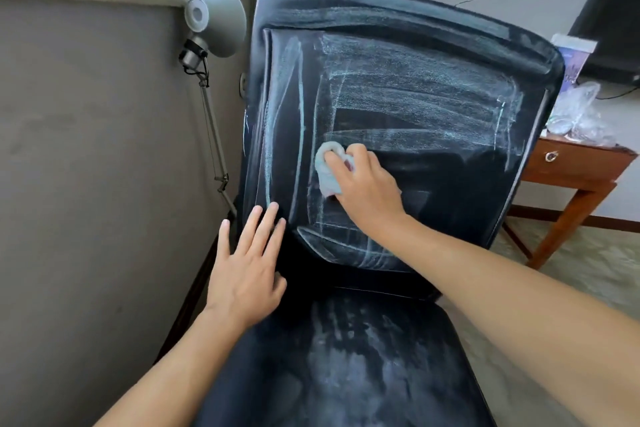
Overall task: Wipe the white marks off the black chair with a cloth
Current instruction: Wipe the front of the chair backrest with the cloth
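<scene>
A black chair (450, 184) fills the middle of the view, its backrest streaked with white marks (415, 87) and its seat (363, 357) smeared with white as well. My right hand (367, 187) holds a bunched pale cloth (327, 166) against the lower middle of the backrest, fingers curled over it. A dark, cleaner patch lies just right of the hand. My left hand (247, 267) lies flat with straight fingers on the lower left edge of the backrest.
A grey desk lamp (216, 22) on a jointed arm stands left of the chair against a grey wall. A wooden side table (575, 170) with plastic bags (578, 114) and a box is behind the chair on the right. A window sill runs along the top left.
</scene>
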Action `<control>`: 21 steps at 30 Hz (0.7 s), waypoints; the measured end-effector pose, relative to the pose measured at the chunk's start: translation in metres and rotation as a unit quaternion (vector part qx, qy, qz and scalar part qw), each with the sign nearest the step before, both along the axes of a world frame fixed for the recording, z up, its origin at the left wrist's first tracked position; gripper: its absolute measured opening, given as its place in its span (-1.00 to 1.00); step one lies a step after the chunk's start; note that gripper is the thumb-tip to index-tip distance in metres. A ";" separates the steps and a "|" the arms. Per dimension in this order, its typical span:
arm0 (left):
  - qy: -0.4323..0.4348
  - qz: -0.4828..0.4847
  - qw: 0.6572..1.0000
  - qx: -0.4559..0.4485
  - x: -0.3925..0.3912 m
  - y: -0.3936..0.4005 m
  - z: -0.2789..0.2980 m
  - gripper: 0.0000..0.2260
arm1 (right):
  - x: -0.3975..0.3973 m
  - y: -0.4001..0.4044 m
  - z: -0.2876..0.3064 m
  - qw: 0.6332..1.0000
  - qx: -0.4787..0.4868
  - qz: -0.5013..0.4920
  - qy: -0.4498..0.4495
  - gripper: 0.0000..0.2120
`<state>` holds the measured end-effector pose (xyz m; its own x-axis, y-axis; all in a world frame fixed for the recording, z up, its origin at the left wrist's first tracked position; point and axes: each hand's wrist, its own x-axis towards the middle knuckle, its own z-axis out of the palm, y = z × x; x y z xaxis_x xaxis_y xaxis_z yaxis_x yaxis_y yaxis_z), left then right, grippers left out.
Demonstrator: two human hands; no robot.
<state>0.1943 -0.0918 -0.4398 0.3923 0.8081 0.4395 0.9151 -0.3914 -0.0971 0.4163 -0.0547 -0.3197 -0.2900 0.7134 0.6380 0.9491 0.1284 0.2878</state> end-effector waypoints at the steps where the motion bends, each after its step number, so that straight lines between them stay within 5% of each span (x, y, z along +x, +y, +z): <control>1: 0.004 -0.005 1.000 0.003 -0.002 0.002 -0.001 -0.20 | 0.012 -0.002 0.001 1.000 -0.001 -0.013 -0.007 -0.50; 7: -0.009 -0.008 1.000 0.001 -0.006 0.004 0.002 -0.18 | 0.054 -0.016 0.008 0.987 -0.018 -0.112 0.116 -0.55; 15: -0.074 -0.041 0.996 -0.040 -0.012 -0.001 0.012 -0.21 | -0.065 0.018 0.052 0.988 0.062 0.081 0.113 -0.57; 21: -0.154 -0.017 0.987 -0.035 -0.031 -0.008 0.020 -0.39 | -0.107 0.047 0.064 0.984 0.107 0.093 0.106 -0.59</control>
